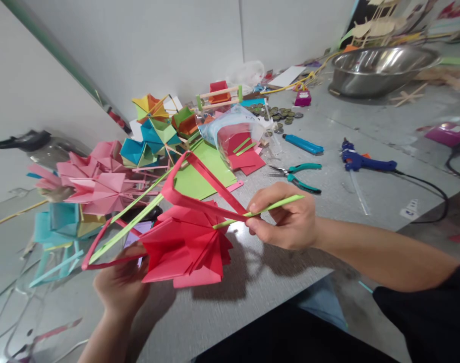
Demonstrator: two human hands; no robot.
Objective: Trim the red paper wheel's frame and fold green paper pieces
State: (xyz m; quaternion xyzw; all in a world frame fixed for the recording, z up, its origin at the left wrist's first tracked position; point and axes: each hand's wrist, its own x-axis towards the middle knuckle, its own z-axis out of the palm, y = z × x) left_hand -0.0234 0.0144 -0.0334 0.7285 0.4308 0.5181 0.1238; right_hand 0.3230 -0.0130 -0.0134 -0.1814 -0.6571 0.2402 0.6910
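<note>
Fitting the green stick thru the red paper pinwheel, just in front of the pliers.
You're pinching the stick w/ your right hand, left hand gripping the pinwheel's frame underneath; keep it straight, don't crush the folds.

1 red paper pinwheel, 1 pair of pliers, 1 blue glue gun, 1 blue lighter, 1 steel bowl, 2 hands: left, right
</note>
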